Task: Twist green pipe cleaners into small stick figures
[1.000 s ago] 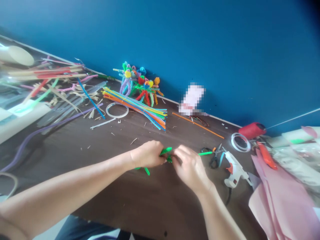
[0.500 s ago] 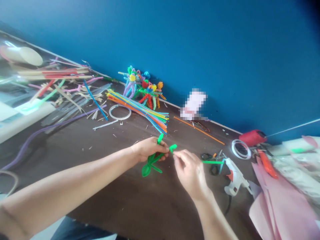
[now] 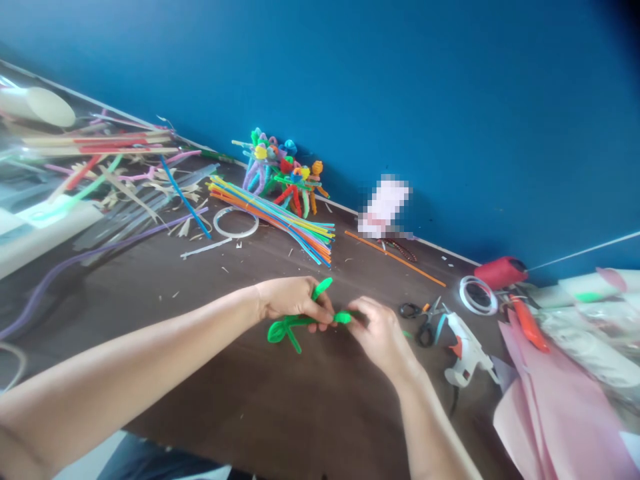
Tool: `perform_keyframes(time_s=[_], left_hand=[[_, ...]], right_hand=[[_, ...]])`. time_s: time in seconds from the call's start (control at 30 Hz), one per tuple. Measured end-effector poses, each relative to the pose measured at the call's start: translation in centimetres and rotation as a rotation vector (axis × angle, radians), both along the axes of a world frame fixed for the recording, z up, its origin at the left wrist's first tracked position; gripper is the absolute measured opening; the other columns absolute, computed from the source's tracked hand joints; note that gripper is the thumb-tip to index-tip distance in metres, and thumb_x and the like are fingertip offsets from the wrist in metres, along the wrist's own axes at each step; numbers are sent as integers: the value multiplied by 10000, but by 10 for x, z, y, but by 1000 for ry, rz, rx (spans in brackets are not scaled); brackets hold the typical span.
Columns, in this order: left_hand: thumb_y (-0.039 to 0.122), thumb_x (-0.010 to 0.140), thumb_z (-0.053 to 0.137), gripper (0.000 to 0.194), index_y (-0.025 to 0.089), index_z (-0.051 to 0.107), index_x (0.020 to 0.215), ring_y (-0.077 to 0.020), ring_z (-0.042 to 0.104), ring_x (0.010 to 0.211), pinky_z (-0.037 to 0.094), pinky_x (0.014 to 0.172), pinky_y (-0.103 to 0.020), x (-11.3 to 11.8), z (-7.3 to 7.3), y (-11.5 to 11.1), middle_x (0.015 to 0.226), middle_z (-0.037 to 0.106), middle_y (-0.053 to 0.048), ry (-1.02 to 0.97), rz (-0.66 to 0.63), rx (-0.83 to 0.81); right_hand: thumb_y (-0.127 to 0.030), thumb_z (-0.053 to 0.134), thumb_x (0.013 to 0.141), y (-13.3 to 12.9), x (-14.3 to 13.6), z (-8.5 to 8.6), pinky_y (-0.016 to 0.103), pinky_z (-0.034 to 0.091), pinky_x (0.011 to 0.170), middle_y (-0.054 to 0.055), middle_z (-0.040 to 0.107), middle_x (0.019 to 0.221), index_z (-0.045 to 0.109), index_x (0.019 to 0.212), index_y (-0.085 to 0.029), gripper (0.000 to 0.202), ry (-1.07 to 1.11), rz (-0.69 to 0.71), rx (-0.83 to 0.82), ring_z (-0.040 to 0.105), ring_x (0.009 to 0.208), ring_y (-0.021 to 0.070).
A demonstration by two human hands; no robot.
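Note:
My left hand (image 3: pixel 295 300) is closed around a bent green pipe cleaner shape (image 3: pixel 277 331), with a loop and a short leg out to the left. Another green end pokes up above its thumb. My right hand (image 3: pixel 383 333) pinches the green pipe cleaner beside a small thick coil (image 3: pixel 342 318) that sits between the two hands. A bit of green shows past the right hand's far side; the hand hides how it connects. Scissors (image 3: pixel 426 327) with black handles and a white glue gun (image 3: pixel 467 353) lie to the right.
A bundle of coloured pipe cleaners (image 3: pixel 280 223) lies ahead, before several small pipe cleaner figures (image 3: pixel 285 167) at the blue wall. Strips and sticks (image 3: pixel 100 143) clutter the left. Tape rolls (image 3: pixel 479 295), an orange cutter (image 3: pixel 529 323) and pink paper (image 3: pixel 540 407) are at right.
The green shape has turned, its loop swinging left and up and the coil lying more level. My right hand has tilted, and less of the green strip shows beyond it.

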State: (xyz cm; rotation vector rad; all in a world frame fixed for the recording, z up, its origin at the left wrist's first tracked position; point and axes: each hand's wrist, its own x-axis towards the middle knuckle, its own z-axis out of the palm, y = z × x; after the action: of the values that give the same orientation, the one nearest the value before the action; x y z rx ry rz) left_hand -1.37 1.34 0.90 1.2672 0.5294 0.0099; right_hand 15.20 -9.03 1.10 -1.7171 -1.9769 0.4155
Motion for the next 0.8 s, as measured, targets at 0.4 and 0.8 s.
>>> perform_keyframes(time_s=[0.4, 0.8], left_hand=[[222, 625, 529, 159, 153, 634, 528, -108, 497, 419, 327, 432, -188, 6, -2, -21, 449, 574, -8, 232, 8, 752], [155, 596, 655, 145, 102, 618, 726, -88, 551, 491, 452, 533, -209, 14, -9, -11, 561, 608, 1, -41, 466, -138]], right_hand=[[-122, 503, 751, -7, -14, 4, 217, 391, 605, 5, 602, 682, 572, 732, -185, 95, -92, -49, 21, 564, 644, 135], [-158, 432, 826, -9, -16, 5, 230, 416, 625, 38, 616, 720, 597, 857, -184, 170, -104, -61, 154, 571, 644, 138]])
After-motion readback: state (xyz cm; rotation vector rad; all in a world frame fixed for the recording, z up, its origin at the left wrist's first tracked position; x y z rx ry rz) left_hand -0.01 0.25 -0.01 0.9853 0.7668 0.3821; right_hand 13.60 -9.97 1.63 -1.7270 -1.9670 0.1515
